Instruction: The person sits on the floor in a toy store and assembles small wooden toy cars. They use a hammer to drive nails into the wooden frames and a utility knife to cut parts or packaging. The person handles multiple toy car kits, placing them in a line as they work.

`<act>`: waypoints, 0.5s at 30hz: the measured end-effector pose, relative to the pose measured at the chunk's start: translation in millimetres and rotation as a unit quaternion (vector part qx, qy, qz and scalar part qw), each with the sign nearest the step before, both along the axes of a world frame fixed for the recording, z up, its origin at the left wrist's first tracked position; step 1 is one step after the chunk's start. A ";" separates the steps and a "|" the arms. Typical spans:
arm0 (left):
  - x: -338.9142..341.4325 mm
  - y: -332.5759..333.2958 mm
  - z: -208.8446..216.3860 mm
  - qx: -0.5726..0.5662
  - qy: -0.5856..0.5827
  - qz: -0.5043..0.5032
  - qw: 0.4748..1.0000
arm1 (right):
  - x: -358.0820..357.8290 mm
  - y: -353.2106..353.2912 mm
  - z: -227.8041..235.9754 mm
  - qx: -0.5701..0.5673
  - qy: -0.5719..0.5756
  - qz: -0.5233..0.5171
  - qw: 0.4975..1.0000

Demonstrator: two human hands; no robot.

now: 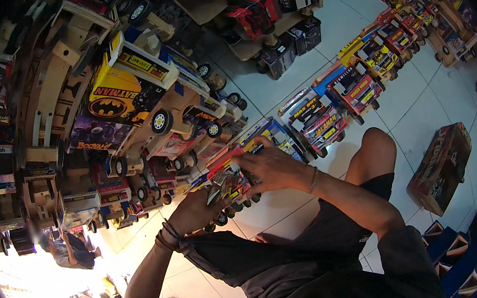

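Observation:
In front of my lap, a wooden toy truck with a red and yellow cab stands at the near end of a row of toy trucks. My right hand curls over it from the right, its fingers gripping the cab. On the cab's left side my left hand is closed, the fingers bent close to the truck's front. Something small and pale shows at its fingertips, too small to name. Just beyond my right hand sits a blue and yellow toy truck.
More printed trucks, such as a blue-and-red one, run along the tiled floor to the far right. Stacked wooden trucks fill the left. A brown box lies at right, blue racks below it. Another person sits at lower left.

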State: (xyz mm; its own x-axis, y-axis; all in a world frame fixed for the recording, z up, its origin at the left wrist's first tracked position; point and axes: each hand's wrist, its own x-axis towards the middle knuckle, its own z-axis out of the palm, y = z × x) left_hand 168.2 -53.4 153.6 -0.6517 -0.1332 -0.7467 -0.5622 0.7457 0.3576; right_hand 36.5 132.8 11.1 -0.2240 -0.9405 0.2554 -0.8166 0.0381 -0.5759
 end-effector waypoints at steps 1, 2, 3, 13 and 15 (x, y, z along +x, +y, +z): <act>0.2 2.3 0.9 0.008 0.018 -0.008 1.000 | -0.1 -0.1 0.1 0.003 0.000 0.003 1.000; 0.6 4.5 1.9 0.024 0.026 0.003 0.999 | -0.1 -0.3 0.3 0.010 -0.003 0.006 1.000; 0.8 6.2 2.7 0.043 0.015 0.043 0.998 | -0.2 -0.3 0.6 0.007 -0.004 0.006 1.000; 11.4 9.1 -11.5 0.045 0.019 0.053 0.997 | 1.9 0.3 -3.2 -0.014 -0.011 -0.001 1.000; 14.5 8.0 -14.4 0.012 0.058 0.020 0.998 | 1.6 -0.2 -3.9 -0.029 -0.016 -0.004 0.999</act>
State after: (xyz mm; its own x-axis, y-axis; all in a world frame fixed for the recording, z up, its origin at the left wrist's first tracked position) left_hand 182.7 -45.4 139.2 -0.7287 -0.1434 -0.6697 -0.5448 0.7140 0.4398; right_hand 38.1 132.6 7.2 -0.2408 -0.9224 0.3019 -0.7979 0.0111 -0.6027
